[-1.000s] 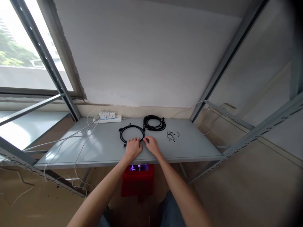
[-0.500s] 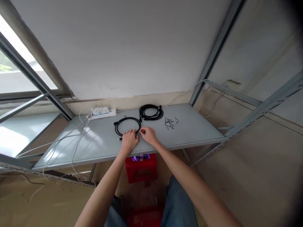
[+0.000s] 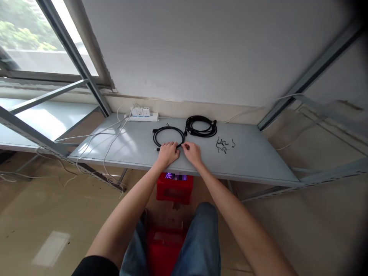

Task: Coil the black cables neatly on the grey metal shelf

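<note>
A black cable (image 3: 164, 128) lies in a single loose ring on the grey shelf, with plug ends at its left side. My left hand (image 3: 169, 153) presses on the near side of that ring, fingers closed over the cable. Right beside it, my right hand (image 3: 192, 152) pinches thumb and fingers together at the ring's near right edge. Whatever is between those fingertips is too small to make out. Several short black ties (image 3: 222, 145) are scattered on the shelf to the right of my right hand.
A thicker coil of black cable (image 3: 198, 132) lies behind my right hand. A white power strip (image 3: 143, 116) with plugs sits at the back left, its white cords trailing over the shelf (image 3: 244, 153). Metal posts flank the shelf; a red stool (image 3: 174, 191) stands underneath.
The view has shifted, so everything on the shelf appears further right and slightly higher. Both hands stay at the same part of the cable ring.
</note>
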The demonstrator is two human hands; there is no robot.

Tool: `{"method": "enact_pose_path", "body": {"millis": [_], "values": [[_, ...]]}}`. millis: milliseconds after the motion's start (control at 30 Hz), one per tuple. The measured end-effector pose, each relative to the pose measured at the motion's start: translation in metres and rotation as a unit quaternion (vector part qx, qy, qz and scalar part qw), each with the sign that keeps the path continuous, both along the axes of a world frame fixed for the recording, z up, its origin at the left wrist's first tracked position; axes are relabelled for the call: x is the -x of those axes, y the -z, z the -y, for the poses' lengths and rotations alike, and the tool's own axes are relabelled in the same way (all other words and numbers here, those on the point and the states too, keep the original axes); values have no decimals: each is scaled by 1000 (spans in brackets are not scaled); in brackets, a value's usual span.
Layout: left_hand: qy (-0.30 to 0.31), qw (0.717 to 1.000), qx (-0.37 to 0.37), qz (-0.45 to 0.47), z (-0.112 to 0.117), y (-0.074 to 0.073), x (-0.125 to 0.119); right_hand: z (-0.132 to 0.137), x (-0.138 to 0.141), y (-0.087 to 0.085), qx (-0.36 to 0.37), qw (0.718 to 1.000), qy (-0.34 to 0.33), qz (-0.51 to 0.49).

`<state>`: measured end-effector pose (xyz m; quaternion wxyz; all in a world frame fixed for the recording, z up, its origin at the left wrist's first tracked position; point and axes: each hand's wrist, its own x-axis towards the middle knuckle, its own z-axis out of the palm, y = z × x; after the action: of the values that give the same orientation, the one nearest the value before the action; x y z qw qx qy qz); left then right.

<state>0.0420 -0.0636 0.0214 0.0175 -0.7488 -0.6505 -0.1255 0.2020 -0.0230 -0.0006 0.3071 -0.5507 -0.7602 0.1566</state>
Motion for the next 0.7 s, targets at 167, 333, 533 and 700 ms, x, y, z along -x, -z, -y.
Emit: {"method": "enact_pose_path", "body": {"millis": [167,333,533,700], "values": [[12,1000,7,-13,-2,1,2,-1,2,0,2,1000,6,-6],[29,999,5,-19,-5,2,4,-2,3,1,2,1000,10,-17],[41,999,4,-10,-3,1,4,-2,3,2,13,999,13,-31],[66,998,6,-3,-5,-3,3,-5,2,5,20,999,19,-36]]}}
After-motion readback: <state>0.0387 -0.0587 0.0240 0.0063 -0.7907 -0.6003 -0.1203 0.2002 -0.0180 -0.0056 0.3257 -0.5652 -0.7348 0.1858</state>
